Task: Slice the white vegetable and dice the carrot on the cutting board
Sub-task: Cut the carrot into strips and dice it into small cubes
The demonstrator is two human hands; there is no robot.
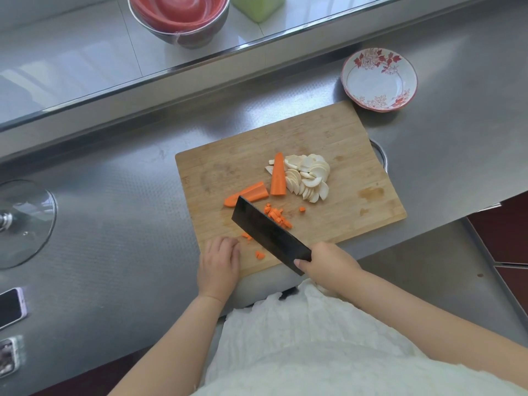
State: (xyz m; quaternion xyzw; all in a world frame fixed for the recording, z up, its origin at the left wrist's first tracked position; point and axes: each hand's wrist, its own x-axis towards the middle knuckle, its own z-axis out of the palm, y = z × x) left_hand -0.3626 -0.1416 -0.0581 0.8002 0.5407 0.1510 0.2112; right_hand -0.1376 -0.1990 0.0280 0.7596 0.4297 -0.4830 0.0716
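Observation:
A wooden cutting board (328, 132) lies on the steel counter. On it sits a pile of white vegetable slices (310, 177), with an upright carrot wedge (278, 175) at its left side and a second carrot piece (248, 194) lying further left. Small carrot dice (275, 215) lie beside a black cleaver (268, 234), whose blade slants across the board's near part. My right hand (328, 262) grips the cleaver's handle end. My left hand (220, 261) rests on the board's near left corner with curled fingers, holding nothing I can see; two loose dice (259, 255) lie beside it.
A red-flowered white bowl (378, 80) stands beyond the board's far right corner. Stacked red and steel bowls (178, 18) and a green container (258, 7) stand on the raised ledge. A glass lid (23, 221) and two phones (10, 308) lie at left.

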